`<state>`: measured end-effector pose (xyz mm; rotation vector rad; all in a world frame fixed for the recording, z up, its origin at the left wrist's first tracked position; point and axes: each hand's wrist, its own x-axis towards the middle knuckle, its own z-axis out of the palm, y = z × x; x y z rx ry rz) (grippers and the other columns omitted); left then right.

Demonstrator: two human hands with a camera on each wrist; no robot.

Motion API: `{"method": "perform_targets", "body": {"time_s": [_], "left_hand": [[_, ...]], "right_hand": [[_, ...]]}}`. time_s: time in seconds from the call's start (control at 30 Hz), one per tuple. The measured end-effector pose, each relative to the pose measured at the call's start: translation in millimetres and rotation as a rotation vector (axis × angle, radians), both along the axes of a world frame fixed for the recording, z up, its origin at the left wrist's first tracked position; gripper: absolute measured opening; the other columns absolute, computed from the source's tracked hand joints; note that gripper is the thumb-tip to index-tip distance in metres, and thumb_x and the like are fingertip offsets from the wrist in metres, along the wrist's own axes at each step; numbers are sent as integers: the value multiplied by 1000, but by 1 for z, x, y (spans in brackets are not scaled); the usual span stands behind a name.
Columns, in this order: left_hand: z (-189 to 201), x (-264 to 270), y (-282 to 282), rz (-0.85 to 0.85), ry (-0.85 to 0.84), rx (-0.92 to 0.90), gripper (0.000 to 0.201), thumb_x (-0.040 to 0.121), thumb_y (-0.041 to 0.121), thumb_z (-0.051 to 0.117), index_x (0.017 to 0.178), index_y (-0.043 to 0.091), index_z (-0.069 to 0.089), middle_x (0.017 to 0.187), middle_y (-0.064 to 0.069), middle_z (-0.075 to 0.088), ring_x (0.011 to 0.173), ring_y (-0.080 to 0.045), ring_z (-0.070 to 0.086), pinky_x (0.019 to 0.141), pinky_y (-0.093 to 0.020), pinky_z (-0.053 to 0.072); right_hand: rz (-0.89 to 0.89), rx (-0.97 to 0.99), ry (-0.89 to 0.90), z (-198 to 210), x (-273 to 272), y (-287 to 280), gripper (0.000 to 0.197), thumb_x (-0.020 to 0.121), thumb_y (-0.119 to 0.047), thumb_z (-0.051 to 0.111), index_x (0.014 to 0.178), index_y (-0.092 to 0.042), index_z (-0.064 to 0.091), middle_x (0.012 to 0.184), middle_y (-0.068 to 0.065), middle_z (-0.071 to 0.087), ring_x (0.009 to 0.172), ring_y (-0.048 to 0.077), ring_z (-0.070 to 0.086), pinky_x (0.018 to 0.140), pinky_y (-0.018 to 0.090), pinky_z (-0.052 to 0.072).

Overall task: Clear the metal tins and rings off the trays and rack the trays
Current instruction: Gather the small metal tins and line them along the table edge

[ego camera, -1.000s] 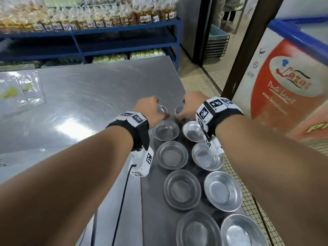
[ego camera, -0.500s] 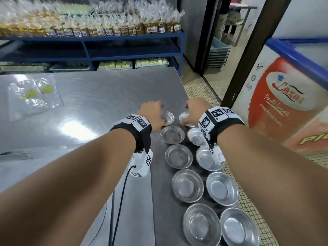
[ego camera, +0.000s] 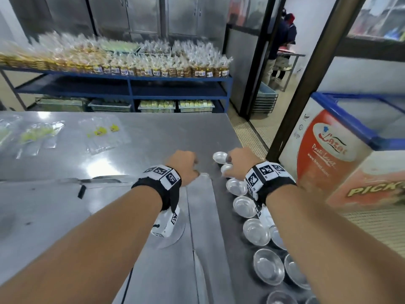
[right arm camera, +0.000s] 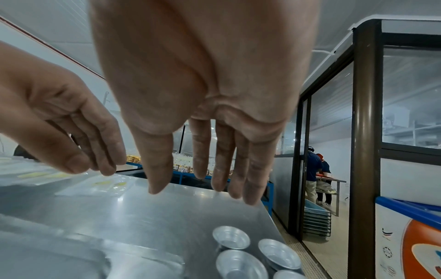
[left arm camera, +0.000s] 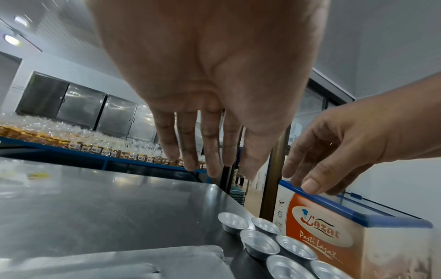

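Several small round metal tins (ego camera: 244,206) stand in two rows on a dark tray (ego camera: 228,218) along the table's right edge. They also show low in the left wrist view (left arm camera: 259,244) and the right wrist view (right arm camera: 230,237). My left hand (ego camera: 184,170) hovers left of the tray, over bare steel. In its wrist view the left hand (left arm camera: 214,160) has straight fingers and holds nothing. My right hand (ego camera: 241,163) hangs above the farthest tins. Seen from the wrist, the right hand (right arm camera: 214,169) is open and empty.
A flat metal sheet (ego camera: 199,216) lies beside the tin tray on the steel table (ego camera: 153,137). Clear bags with yellow labels (ego camera: 103,134) lie far left. A red and blue chest freezer (ego camera: 339,150) stands close on the right. Behind are blue shelves (ego camera: 131,84) and a doorway with people.
Both hands have lifted off the farthest tins and opened. The left hand has shifted left, off the tray. The head view has tilted up.
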<state>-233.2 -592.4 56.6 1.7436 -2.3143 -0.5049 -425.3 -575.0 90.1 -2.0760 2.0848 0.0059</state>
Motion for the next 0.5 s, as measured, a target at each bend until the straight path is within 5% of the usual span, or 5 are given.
{"method": "perform_targets", "body": {"time_s": [0.17, 0.27, 0.5], "left_hand": [[24, 64, 78, 2, -16, -47, 40, 88, 34, 66, 124, 17, 62, 122, -5, 67, 113, -26, 62, 97, -39, 51], [30, 101, 126, 8, -21, -74, 40, 89, 35, 65, 125, 18, 61, 123, -2, 66, 116, -24, 59, 98, -35, 49], [17, 172, 218, 88, -68, -34, 38, 91, 37, 61, 126, 21, 60, 124, -1, 64, 117, -22, 58, 99, -39, 49]], "right_hand": [[-5, -24, -44, 21, 64, 78, 34, 73, -37, 73, 102, -21, 67, 104, 2, 64, 95, 24, 64, 81, 32, 53], [-14, -13, -113, 27, 100, 126, 41, 74, -40, 74, 109, -20, 66, 106, 5, 65, 96, 25, 64, 86, 38, 55], [60, 15, -197, 20, 168, 217, 44, 82, -29, 72, 123, -16, 62, 122, 3, 62, 111, 21, 61, 93, 31, 50]]}}
